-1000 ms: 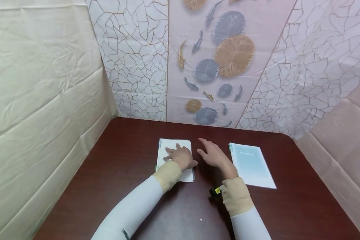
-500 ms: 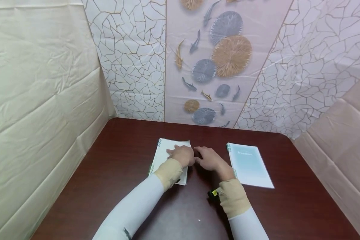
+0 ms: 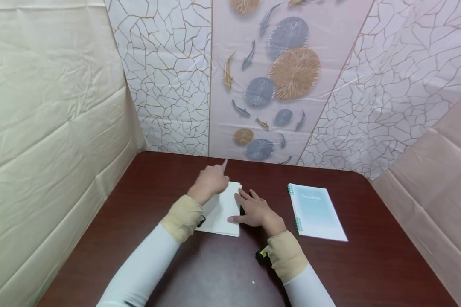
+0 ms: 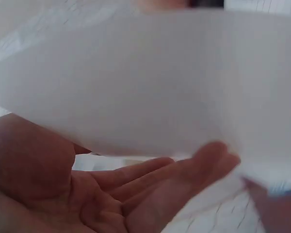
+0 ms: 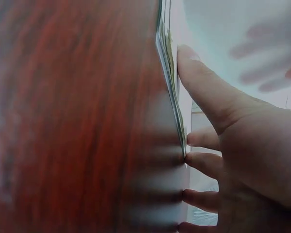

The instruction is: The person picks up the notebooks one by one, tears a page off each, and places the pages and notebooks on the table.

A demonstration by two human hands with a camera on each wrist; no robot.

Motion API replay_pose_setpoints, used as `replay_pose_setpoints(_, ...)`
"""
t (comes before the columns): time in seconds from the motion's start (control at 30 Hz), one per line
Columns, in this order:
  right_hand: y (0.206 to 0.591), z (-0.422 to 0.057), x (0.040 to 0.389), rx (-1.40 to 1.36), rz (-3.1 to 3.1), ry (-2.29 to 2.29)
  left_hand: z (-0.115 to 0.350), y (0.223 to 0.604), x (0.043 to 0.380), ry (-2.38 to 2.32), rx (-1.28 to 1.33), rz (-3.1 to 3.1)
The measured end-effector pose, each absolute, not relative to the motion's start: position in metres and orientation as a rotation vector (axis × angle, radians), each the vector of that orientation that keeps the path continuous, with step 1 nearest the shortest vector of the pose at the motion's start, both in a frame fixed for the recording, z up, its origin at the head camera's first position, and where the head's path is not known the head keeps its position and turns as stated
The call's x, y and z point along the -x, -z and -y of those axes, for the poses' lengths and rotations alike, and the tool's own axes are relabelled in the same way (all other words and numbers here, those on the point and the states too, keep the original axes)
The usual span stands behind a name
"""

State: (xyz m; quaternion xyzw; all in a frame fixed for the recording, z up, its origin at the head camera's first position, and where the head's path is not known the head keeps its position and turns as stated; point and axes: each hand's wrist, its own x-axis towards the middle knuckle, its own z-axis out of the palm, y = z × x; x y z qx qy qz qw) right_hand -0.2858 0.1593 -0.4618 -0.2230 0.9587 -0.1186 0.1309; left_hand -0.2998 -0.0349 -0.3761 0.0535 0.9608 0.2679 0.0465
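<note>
- My left hand (image 3: 212, 181) holds a thin white page (image 4: 136, 87), with fingers on one side and my thumb mostly hidden behind it.
- The page is smooth and bendy, curving like a floppy sail; it is blurry up close.
- My right hand (image 3: 254, 209) is spread wide; its thumb presses on the white notebook (image 3: 223, 215), and its fingertips touch the notebook's edge.
- The white notebook lies flat in front of me, under both hands, with faint lines on its paper. From the side, its sheets make thin stripes.
- To its right, well apart, lies a blue notebook (image 3: 318, 211), a neat rectangle that fades to white, with curly green rings.
- Both lie on the table (image 3: 111, 256), shiny red-brown with streaky wood lines.
- By my right wrist sits a small black thing (image 3: 261, 256) with a yellow patch.
- My tan cuffs (image 3: 181, 218) look soft and wrinkly.
</note>
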Motion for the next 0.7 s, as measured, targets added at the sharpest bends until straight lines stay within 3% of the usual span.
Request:
replay_pose_setpoints(0.3,0.462,-0.158,0.287,0.647,-2.777,0.36,0.115,0.352,0.293,-0.812,-0.057,-3.025)
replay_pose_setpoints(0.7,0.461,-0.158,0.287,0.631,-2.779,0.378,0.194,0.389,0.29,-0.908,0.085,-2.877)
